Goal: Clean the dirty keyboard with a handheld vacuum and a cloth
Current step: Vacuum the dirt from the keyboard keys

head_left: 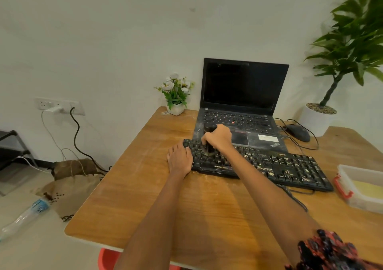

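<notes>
Head | keyboard (269,166) – crumb-strewn | right hand (218,138) grips vacuum (209,133) | left hand (179,159) flat

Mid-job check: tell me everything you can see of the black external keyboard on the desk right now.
The black plastic full-size keyboard lies flat on the wooden desk, angled, just in front of the open black laptop. Pale crumbs cover its middle and right keys; the left end looks cleaner. The left hand rests against its left edge. The right hand presses a small dark handheld vacuum upright onto the left keys. A black cable runs from under its front edge.
</notes>
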